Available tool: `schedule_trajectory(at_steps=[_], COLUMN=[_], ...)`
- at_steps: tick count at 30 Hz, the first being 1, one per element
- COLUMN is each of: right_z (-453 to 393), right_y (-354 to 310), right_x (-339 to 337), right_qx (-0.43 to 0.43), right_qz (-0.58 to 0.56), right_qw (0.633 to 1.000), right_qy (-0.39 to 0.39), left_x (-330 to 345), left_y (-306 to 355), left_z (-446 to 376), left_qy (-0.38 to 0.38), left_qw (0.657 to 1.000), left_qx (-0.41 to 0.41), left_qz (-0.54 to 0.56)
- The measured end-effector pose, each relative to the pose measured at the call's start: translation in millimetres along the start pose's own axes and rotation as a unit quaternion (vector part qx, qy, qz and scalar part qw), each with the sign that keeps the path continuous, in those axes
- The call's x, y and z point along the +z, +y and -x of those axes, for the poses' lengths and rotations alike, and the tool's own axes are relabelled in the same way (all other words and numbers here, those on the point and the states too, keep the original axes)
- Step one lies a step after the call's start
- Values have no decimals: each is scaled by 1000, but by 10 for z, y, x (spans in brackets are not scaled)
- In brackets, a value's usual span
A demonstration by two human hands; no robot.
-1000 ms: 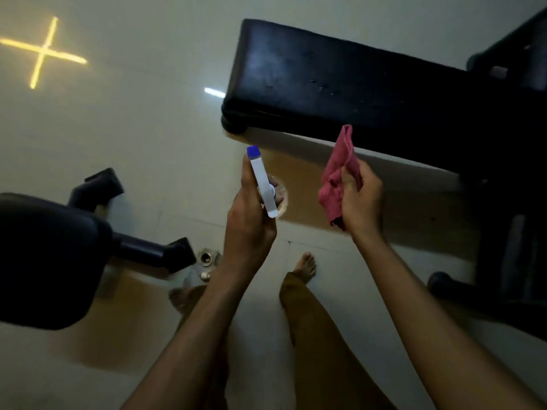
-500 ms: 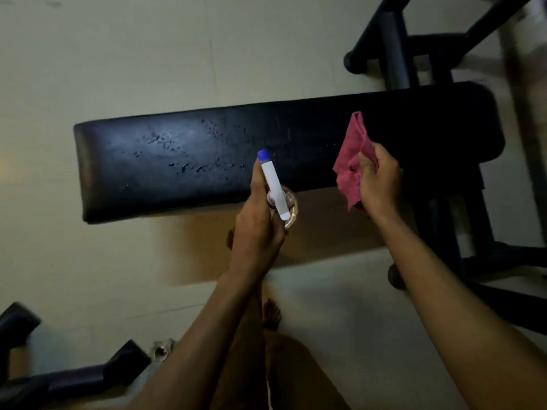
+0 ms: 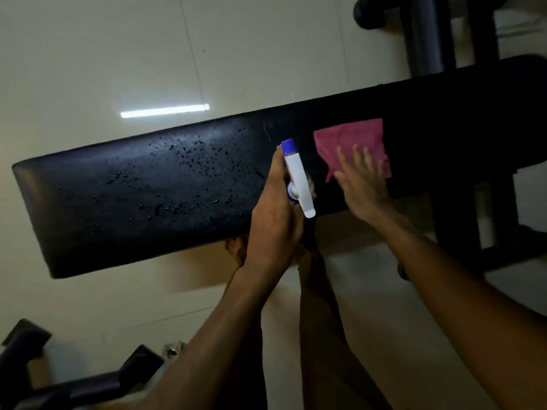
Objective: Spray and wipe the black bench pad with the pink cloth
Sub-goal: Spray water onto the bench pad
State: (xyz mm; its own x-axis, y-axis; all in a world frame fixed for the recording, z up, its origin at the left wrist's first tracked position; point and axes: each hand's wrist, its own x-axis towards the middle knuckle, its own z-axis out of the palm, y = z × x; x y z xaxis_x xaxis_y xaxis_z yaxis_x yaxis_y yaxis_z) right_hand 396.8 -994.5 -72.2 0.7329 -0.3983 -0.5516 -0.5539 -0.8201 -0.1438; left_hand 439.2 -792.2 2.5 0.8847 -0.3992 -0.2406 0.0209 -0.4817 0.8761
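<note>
Right hand (image 3: 362,184) flat on pink cloth (image 3: 349,145), left hand (image 3: 273,220) gripping spray bottle (image 3: 297,177): best swept firmly leftward along bench pad (image 3: 133,202) through droplets (image 3: 189,161).

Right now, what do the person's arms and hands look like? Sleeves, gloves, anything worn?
Both forearms are bare right down to the frame's lower edge: no sleeves show. The left hand and right hand wear no gloves. No watch, ring or wristband shows, though the light is dim. No cables or markings.
</note>
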Motion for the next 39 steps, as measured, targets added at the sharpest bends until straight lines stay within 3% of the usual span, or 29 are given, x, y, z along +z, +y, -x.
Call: schedule_trajectory(at_steps=[2, 7, 12, 16, 19, 24, 27, 31, 35, 39], right_z=[-35, -43, 44, 221, 296, 268, 222, 101, 49, 69], right_y=[21, 150, 174, 17, -181, -617, -940, -1298, -1656, -1973], right_x=[256, 177, -182, -494, -615, -483, -364, -378, -457, -278], right_qx=[-15, -46, -78, -171, -261, -369, -354, -356, -295, -247], right_qz=[41, -6, -177, -288, -277, -252, -291, -331, -370, -369], right_qw=[998, 997, 979, 934, 913, 892, 889, 873, 874, 865], right_qy=[-47, -64, -68, -128, -144, -74, -1, 33, -112, -233], left_x=[69, 196, 287, 232, 88, -155, -307, -563, -856, -1168], left_y=[-14, 51, 58, -120, -314, -671, -992, -1383, -1714, -2044], left_z=[-47, -58, -120, -129, -25, 152, 211, 230, 163, 68], left_qy=[2, 18, 25, 8, 4, 6, 51, 117, 176, 201], left_qw=[1000, 1000, 998, 998, 992, 974, 961, 938, 916, 897], left_qx=[1, -18, -51, -54, -32, -42, -94, -163, -236, -238], left_qz=[-16, -17, -28, -44, -122, -221, -253, -283, -274, -313])
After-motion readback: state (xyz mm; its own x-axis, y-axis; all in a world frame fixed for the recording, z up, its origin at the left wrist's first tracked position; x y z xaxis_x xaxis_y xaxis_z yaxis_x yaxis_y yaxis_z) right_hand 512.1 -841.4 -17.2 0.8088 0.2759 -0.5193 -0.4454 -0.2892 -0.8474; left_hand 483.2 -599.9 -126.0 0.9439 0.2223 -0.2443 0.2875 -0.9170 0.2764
